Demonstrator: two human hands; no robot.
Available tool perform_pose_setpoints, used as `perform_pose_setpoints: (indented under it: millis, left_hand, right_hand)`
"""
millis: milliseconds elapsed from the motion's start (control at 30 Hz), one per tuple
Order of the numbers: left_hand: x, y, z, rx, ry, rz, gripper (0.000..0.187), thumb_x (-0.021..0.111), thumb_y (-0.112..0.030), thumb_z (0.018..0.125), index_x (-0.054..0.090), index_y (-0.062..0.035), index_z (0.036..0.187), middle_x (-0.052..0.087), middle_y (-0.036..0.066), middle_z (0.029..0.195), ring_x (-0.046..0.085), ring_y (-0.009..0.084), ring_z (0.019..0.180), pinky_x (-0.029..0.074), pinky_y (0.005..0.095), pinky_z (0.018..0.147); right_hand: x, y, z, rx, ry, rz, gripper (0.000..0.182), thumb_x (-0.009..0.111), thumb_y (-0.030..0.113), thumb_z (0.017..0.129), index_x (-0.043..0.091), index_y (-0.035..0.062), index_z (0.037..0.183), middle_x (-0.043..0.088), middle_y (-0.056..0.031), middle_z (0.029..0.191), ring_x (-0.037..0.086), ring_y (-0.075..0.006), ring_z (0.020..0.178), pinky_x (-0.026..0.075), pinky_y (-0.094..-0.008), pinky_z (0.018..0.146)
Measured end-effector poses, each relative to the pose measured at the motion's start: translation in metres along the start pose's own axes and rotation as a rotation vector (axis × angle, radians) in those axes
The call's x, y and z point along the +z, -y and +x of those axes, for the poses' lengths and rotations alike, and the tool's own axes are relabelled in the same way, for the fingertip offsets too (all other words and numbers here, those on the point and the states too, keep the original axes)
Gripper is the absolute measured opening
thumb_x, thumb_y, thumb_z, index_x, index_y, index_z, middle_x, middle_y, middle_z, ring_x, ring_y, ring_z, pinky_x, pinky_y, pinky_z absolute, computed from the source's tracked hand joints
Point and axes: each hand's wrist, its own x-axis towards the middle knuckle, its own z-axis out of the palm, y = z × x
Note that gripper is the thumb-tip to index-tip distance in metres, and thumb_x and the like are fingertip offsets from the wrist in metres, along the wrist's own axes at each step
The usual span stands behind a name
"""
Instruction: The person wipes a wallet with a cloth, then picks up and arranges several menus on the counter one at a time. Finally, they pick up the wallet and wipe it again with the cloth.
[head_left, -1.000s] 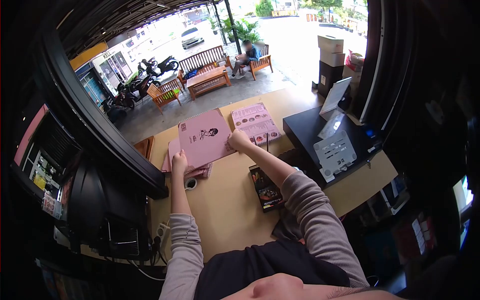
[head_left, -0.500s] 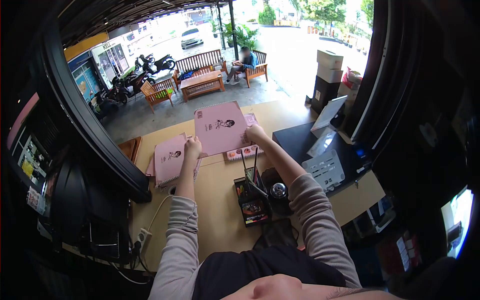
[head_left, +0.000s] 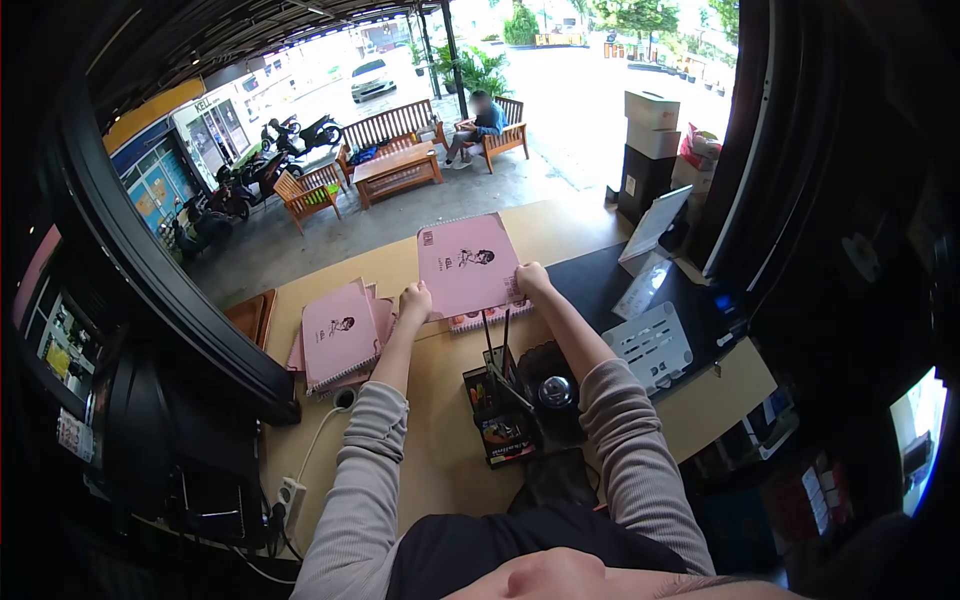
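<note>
A pink spiral-bound menu (head_left: 467, 262) with a dark line drawing on its cover is held out over the counter. My left hand (head_left: 416, 300) grips its near left corner, fingers closed. At its right edge my right hand (head_left: 533, 281) pinches the cover. Under the near edge of this menu, part of another spiral-bound booklet (head_left: 480, 321) with small round pictures shows on the counter. Left of my left hand lies a stack of pink menus (head_left: 343, 335), slightly fanned, spiral edges toward me.
A black desk organizer (head_left: 497, 410) with pens stands on the wooden counter (head_left: 420, 450), beside a silver call bell (head_left: 555, 391). To the right are a laptop stand (head_left: 648, 345) and stacked boxes (head_left: 650, 150). A power strip (head_left: 290, 497) lies at left. Outside, a person (head_left: 482, 125) sits.
The held menu has moved to the right and a little down, away from the stack at left. Both hands moved with it and still grip it.
</note>
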Motion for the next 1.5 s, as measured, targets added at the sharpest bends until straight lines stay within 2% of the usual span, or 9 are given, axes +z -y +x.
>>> perform_pose_setpoints:
  millis: [133,233,333,433,633,967,1167,1233,1500]
  left_hand:
    - [0.015,0.008,0.016,-0.012,-0.014,-0.033,0.042,0.031,-0.03,0.087,0.054,0.003,0.1,0.054,0.026,0.103,0.051,0.0379,0.098,0.039,0.0423,0.085]
    - [0.027,0.014,0.025,-0.041,-0.021,-0.037,0.042,0.032,-0.03,0.087,0.055,0.0032,0.099,0.054,0.026,0.102,0.051,0.0374,0.098,0.04,0.0421,0.085]
    - [0.035,0.017,0.033,-0.055,-0.01,-0.09,0.041,0.033,-0.029,0.087,0.055,0.0029,0.098,0.054,0.026,0.102,0.052,0.037,0.097,0.04,0.0422,0.084]
    - [0.043,0.025,0.033,-0.068,0.003,-0.099,0.04,0.033,-0.029,0.087,0.056,0.0027,0.097,0.054,0.026,0.102,0.052,0.0372,0.097,0.04,0.0429,0.084]
    - [0.084,0.048,0.044,-0.031,-0.079,-0.077,0.039,0.033,-0.029,0.087,0.056,0.0018,0.095,0.057,0.024,0.096,0.054,0.0375,0.091,0.042,0.0428,0.08]
    - [0.088,0.033,0.019,-0.143,-0.054,0.017,0.036,0.039,-0.031,0.083,0.056,0.0003,0.091,0.059,0.021,0.092,0.057,0.0347,0.087,0.045,0.0435,0.075]
    - [0.088,0.031,0.013,-0.147,-0.083,0.072,0.034,0.04,-0.031,0.083,0.057,-0.0031,0.089,0.06,0.019,0.089,0.058,0.0338,0.084,0.046,0.0443,0.072]
    - [0.089,0.033,0.012,-0.144,-0.089,0.09,0.033,0.04,-0.031,0.083,0.057,-0.0038,0.089,0.061,0.018,0.088,0.059,0.0338,0.084,0.047,0.0445,0.071]
    - [0.093,0.032,0.009,-0.097,-0.052,0.1,0.031,0.042,-0.032,0.084,0.056,-0.0051,0.087,0.061,0.017,0.085,0.059,0.0339,0.082,0.047,0.0444,0.07]
  right_hand:
    - [0.008,-0.008,0.01,0.003,-0.064,-0.037,0.031,0.047,0.025,0.081,0.062,-0.0026,0.081,0.062,-0.0194,0.077,0.061,-0.029,0.077,0.046,-0.0362,0.07]
    - [0.012,-0.016,0.024,-0.011,-0.042,-0.081,0.036,0.046,0.028,0.081,0.06,-0.0047,0.09,0.058,-0.0249,0.094,0.057,-0.0345,0.091,0.045,-0.0384,0.079]
    - [0.019,-0.017,0.031,-0.017,-0.132,-0.057,0.031,0.049,0.027,0.08,0.063,-0.0016,0.082,0.062,-0.0202,0.079,0.06,-0.0298,0.08,0.045,-0.0365,0.073]
    - [0.01,-0.009,0.022,0.057,0.051,-0.058,0.036,0.045,0.027,0.081,0.06,-0.0043,0.09,0.058,-0.0252,0.094,0.056,-0.034,0.092,0.044,-0.0395,0.08]
    - [0.028,-0.029,0.025,0.013,-0.15,-0.219,0.031,0.048,0.024,0.08,0.061,-0.0035,0.086,0.059,-0.0243,0.089,0.057,-0.0355,0.087,0.044,-0.0391,0.078]
    - [0.031,-0.036,0.027,-0.002,-0.063,-0.111,0.03,0.053,0.018,0.07,0.058,-0.0067,0.087,0.057,-0.0273,0.089,0.057,-0.0337,0.088,0.044,-0.0384,0.079]
    - [0.041,-0.037,0.014,-0.124,-0.128,-0.307,0.031,0.051,0.01,0.067,0.054,-0.0096,0.091,0.055,-0.0274,0.094,0.054,-0.0384,0.092,0.043,-0.0376,0.083]
    - [0.047,-0.04,0.015,-0.274,-0.15,-0.478,0.03,0.05,0.007,0.067,0.054,-0.0122,0.091,0.054,-0.027,0.095,0.052,-0.0375,0.093,0.042,-0.0361,0.084]
    - [0.059,-0.052,0.022,-0.331,-0.146,-0.659,0.025,0.048,0.004,0.069,0.056,-0.0125,0.086,0.053,-0.0234,0.097,0.047,-0.0315,0.097,0.041,-0.0312,0.084]
